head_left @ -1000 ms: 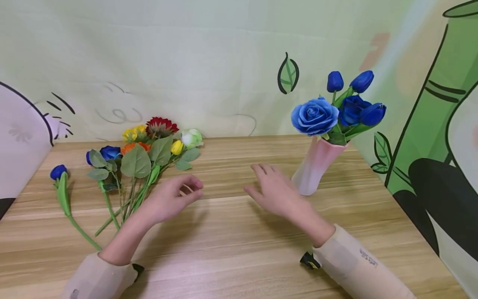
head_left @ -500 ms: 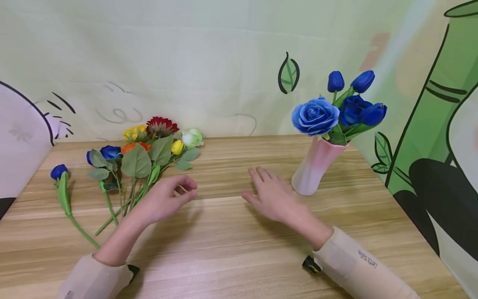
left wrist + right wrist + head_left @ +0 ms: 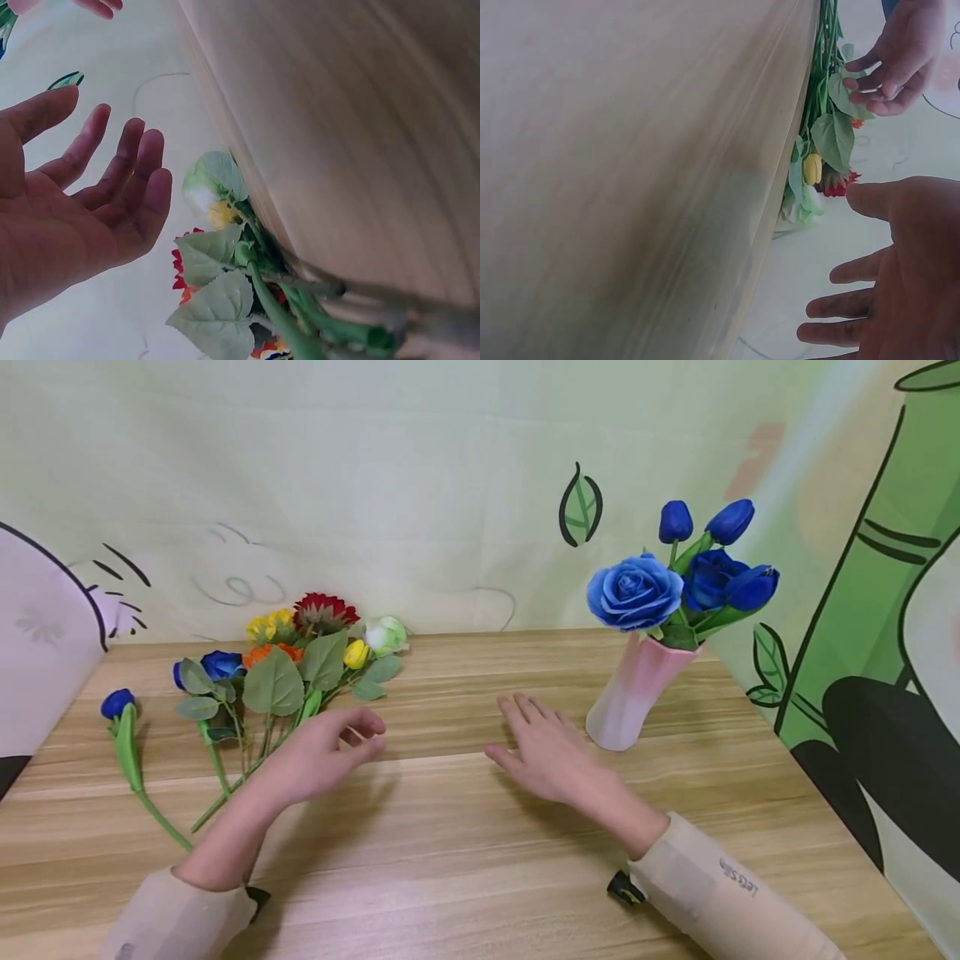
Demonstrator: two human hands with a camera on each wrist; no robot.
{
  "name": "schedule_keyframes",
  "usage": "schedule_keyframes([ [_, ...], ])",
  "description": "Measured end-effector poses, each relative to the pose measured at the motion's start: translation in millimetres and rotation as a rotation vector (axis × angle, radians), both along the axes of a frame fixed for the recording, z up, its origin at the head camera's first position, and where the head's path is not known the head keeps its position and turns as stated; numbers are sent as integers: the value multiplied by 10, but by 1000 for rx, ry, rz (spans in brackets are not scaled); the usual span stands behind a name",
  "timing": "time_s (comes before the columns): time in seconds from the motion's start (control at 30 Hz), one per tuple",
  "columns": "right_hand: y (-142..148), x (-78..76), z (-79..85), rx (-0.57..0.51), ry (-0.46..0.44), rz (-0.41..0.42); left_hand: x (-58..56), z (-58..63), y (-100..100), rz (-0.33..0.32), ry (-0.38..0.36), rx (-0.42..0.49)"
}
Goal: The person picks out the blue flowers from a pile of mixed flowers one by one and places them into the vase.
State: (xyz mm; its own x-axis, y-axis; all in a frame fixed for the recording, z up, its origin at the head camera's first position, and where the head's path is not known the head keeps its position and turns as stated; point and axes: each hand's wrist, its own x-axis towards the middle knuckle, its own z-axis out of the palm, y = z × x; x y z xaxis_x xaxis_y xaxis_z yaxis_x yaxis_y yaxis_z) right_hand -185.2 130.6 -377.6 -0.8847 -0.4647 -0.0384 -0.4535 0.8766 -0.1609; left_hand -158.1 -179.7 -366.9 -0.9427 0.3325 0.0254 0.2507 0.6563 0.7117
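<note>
My left hand (image 3: 318, 758) hovers over the table beside the stems of a flower pile, its fingers loosely bent and holding nothing. In the left wrist view its palm shows bare, with leaves of the pile below it. My right hand (image 3: 547, 750), fingers spread and holding nothing, is over the table just left of a pink and white vase (image 3: 637, 693). That vase holds a light blue rose (image 3: 634, 592), a darker blue rose (image 3: 708, 578) and several blue tulips (image 3: 730, 522). The pile includes a dark red flower (image 3: 326, 612), a yellow tulip (image 3: 356, 654) and a blue rose (image 3: 221, 665).
A single blue tulip (image 3: 117, 703) lies apart at the far left, its stem running toward my left forearm. The wooden table (image 3: 450, 877) meets a printed cloth backdrop (image 3: 420, 485) at its back edge. A small black device (image 3: 625, 888) sits at my right cuff.
My left hand has drifted left and slightly down, closer over the flower stems. The right hand has shifted slightly left, away from the vase. Flowers and vase stay where they were.
</note>
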Motion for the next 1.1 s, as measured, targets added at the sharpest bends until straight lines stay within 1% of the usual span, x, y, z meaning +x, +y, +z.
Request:
schedule_keyframes([
  [0.17, 27, -2, 15, -5, 5, -1, 26, 35, -69, 22, -7, -23],
  [0.4, 48, 0, 19, -10, 18, 5, 56, 93, -206, 71, -34, -56],
  [0.6, 57, -11, 0, -4, 23, 0, 56, 164, -370, 120, -29, -122],
  [0.73, 53, -4, -26, 18, 8, -7, 50, 205, -470, 159, -37, -155],
  [0.87, 50, 8, -37, 23, 7, -14, 32, 229, -584, 229, -37, -191],
  [1.0, 51, 3, -44, 15, 31, -13, 11, 242, -754, 295, -36, -262],
  [1.1, 51, -6, -50, 19, 44, -9, -4, 249, -902, 310, -33, -332],
])
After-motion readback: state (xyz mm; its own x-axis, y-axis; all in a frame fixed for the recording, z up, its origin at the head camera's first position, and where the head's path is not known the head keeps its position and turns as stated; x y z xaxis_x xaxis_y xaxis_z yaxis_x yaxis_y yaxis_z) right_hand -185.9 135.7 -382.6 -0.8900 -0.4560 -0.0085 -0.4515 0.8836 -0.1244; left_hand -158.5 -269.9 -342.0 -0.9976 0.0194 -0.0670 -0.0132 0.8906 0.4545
